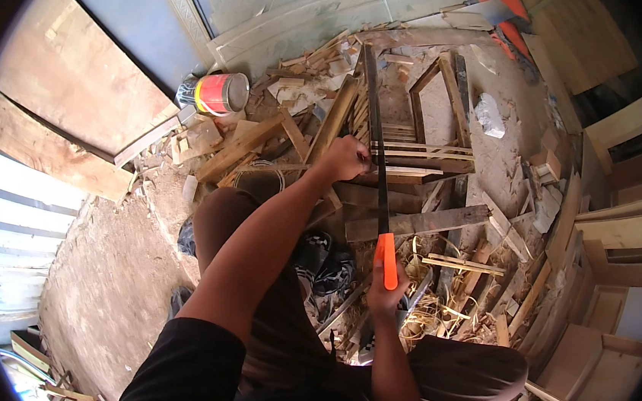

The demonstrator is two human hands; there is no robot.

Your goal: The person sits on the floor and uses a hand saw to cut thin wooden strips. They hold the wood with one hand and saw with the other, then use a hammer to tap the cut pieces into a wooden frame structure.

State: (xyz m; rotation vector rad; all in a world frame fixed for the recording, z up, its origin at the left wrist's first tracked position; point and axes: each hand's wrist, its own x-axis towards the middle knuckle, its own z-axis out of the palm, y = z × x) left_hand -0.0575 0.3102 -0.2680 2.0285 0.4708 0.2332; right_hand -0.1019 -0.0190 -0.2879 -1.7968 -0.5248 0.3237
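orange saw handle (387,261), dark blade (382,194), red-yellow can (212,93), brown trousers (466,374)

Pale grey panels (283,18) back a dusty brown floor (111,281), with open wooden shelving (623,233) at right.

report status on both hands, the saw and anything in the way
Right hand gripping orange-handled saw. Left hand curled beside it near wooden strip, hold unclear. Scrap wood scattered all around.

The person is wearing a black top (187,372), its left sleeve (206,339) ending in a plain hem toward seven o'clock. Plain brown trousers (466,375) are covering the legs, filling the area toward five o'clock. Below centre, at six o'clock, a shoe (315,252) is showing black-and-white checks. The left hand (347,159) and right hand (385,299) are showing bare.
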